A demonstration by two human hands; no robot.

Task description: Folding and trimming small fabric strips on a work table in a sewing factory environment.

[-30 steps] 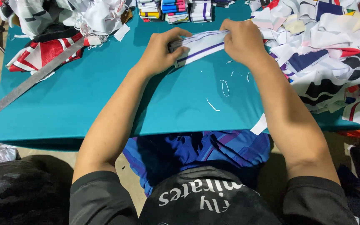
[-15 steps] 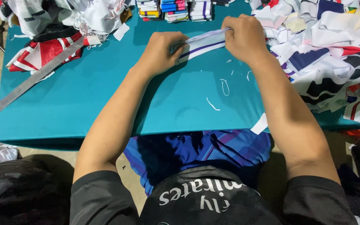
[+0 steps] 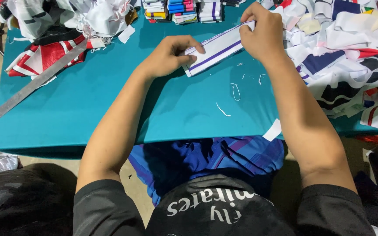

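Teal table [image 3: 88,113], head view: fabric scraps [image 3: 351,57] heaped at right of frame, metal ruler [image 3: 31,85] at left. Left hand [image 3: 169,54] is closed, pinching the lower-left end of a white strip with purple stripe [image 3: 217,48]. Right hand [image 3: 263,32] grips its upper-right end. Strip's long axis runs diagonally, upper centre of frame.

Both my hands held a folded strip on the teal table

My left hand [image 3: 167,57] and right hand [image 3: 263,37] pinched the white, purple-striped fabric strip [image 3: 217,48] above the teal table [image 3: 110,113]; a metal ruler [image 3: 33,85] lay at nine o'clock, fabric scraps [image 3: 351,65] at three.
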